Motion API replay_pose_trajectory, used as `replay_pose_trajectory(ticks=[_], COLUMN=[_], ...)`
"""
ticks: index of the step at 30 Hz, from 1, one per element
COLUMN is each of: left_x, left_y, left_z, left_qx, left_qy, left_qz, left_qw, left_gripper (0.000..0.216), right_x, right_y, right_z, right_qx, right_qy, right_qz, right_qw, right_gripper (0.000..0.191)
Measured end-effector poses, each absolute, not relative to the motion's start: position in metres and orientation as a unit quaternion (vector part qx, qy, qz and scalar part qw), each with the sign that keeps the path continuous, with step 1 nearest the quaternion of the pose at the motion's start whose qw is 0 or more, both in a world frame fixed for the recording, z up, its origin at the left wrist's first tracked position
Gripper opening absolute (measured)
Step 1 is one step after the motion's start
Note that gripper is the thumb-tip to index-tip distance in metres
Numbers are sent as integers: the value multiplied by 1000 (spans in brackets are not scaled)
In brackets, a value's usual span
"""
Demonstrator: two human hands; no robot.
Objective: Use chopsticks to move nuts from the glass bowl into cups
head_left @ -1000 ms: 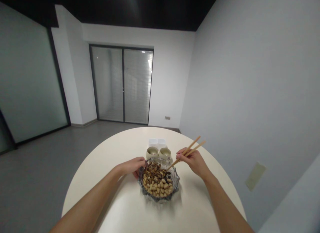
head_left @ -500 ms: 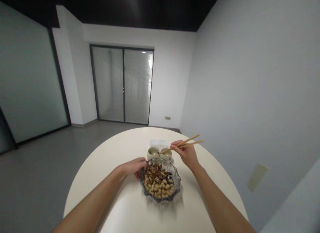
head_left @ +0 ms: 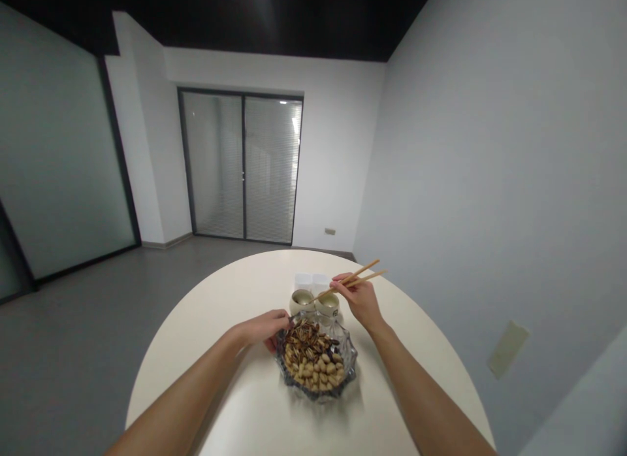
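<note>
A clear glass bowl (head_left: 351, 359) with a wavy rim stands near the middle of the round table. Pale-shelled nuts (head_left: 321, 371) fill its front, and brown striped seeds or nuts (head_left: 304, 338) lie behind them. My left hand (head_left: 267, 326) grips the bowl's left rim, fingers partly hidden. In my right hand (head_left: 362, 300) is a pair of wooden chopsticks (head_left: 364, 270), held beyond the bowl. Their tips reach over the left small ceramic cup (head_left: 297, 307), at its right side. The right ceramic cup (head_left: 331, 307) sits beside it, under the chopsticks. Anything between the tips is too small to tell.
Two small white square containers, a left one (head_left: 302, 281) and a right one (head_left: 319, 281), stand behind the cups. The round cream table (head_left: 210, 312) has its far edge just beyond them. A grey wall (head_left: 490, 181) rises on the right.
My right hand and the chopsticks have moved slightly left, and the tips now lie over the left cup's right side. My left hand stays at the bowl's rim.
</note>
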State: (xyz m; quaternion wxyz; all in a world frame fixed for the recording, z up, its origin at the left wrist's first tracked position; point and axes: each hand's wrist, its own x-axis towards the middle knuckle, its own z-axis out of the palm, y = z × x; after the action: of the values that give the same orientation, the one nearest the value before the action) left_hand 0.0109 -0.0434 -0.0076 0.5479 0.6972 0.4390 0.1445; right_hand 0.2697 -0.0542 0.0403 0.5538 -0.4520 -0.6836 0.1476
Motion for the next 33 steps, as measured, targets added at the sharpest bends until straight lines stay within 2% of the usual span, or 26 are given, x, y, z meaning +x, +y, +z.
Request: replay_pose_trajectory(ticks=[7,15,23,33], left_x=[12,14,14,15], left_y=[-47,-51,-50,-53], left_z=[-4,-3,-5,1], left_qx=[703,713,714,710], left_qy=[447,451,451,456], left_qz=[149,144,145,138], left_qw=[534,517,516,518], left_gripper=[46,43,41,39], right_x=[292,316,308,307], right_y=[-85,-100,-98,-99], right_z=[46,28,24,24], right_qx=[-443,-462,-460,-462], right_qy=[-646,-654,-690,-677], right_qz=[195,248,255,246], right_qw=[591,546,497,518], right_gripper=[29,38,29,29])
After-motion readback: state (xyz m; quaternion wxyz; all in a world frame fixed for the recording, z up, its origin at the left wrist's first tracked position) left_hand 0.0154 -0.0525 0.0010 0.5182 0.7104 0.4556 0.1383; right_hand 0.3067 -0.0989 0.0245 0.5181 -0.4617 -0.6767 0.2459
